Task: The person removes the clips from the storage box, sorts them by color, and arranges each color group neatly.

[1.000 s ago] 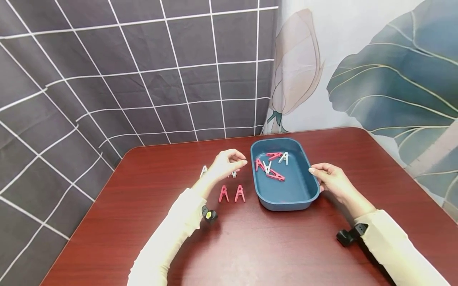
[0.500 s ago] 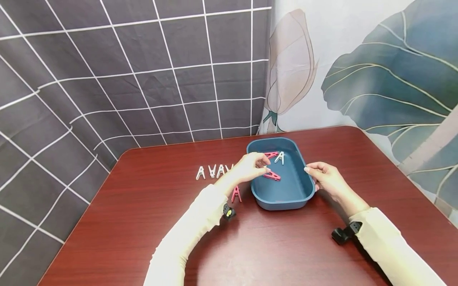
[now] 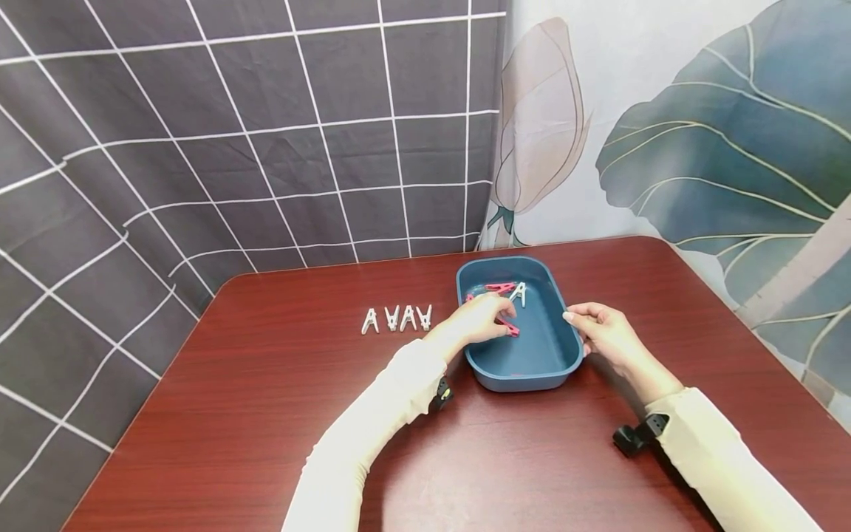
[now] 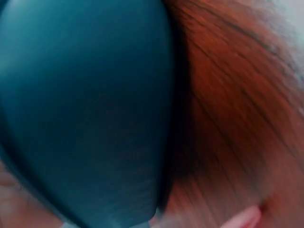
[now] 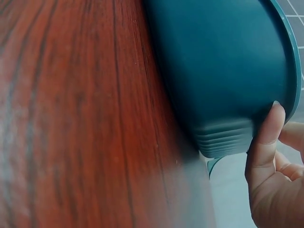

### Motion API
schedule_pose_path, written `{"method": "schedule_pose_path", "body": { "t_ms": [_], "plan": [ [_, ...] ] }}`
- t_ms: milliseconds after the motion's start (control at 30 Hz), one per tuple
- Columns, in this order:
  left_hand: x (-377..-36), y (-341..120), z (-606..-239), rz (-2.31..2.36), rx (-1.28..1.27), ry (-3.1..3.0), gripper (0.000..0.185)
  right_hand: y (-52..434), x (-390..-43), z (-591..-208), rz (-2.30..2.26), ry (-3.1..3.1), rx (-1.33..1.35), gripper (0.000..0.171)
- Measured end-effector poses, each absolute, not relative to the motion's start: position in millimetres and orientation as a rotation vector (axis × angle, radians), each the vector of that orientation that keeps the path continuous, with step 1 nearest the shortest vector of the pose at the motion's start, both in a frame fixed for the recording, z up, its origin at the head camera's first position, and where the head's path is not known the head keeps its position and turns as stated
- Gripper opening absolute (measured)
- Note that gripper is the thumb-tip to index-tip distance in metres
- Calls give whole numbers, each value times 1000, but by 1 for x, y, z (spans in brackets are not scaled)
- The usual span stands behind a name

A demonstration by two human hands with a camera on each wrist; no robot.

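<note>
Left hand (image 3: 477, 323) moved into blue tray (image 3: 525, 372), fingers curled on pink clip (image 3: 508, 328), lift-out judged next; right hand (image 3: 601, 334) braces rim.

Red-brown wood table (image 3: 266, 414) w/ blue tub (image 3: 532, 369) & 4 white pegs (image 3: 397, 318) (in a row).

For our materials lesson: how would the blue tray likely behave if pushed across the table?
The blue tray looks like thin moulded plastic, so probably light and stiff. On the smooth table it would likely slide, not tip, being low and wide. The right hand steadies its rim.
</note>
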State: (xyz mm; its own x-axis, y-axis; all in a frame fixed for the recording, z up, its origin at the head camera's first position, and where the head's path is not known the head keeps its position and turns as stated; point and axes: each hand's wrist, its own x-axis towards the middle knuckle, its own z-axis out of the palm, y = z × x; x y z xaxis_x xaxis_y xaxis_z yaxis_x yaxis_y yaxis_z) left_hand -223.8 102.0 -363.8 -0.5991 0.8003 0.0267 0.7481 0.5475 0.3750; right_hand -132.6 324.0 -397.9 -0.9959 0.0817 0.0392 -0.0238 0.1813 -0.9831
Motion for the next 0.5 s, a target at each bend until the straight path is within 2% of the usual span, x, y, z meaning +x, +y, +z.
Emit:
{"method": "schedule_pose_path", "body": {
  "t_ms": [167,500],
  "plan": [
    [-223,108,-366,356,1285,2666,29,321,-132,-393,1877,-2426,-89,49],
    [-222,117,-370,185,1246,2740,21,321,-129,-385,1834,-2517,-167,47]
  ]
}}
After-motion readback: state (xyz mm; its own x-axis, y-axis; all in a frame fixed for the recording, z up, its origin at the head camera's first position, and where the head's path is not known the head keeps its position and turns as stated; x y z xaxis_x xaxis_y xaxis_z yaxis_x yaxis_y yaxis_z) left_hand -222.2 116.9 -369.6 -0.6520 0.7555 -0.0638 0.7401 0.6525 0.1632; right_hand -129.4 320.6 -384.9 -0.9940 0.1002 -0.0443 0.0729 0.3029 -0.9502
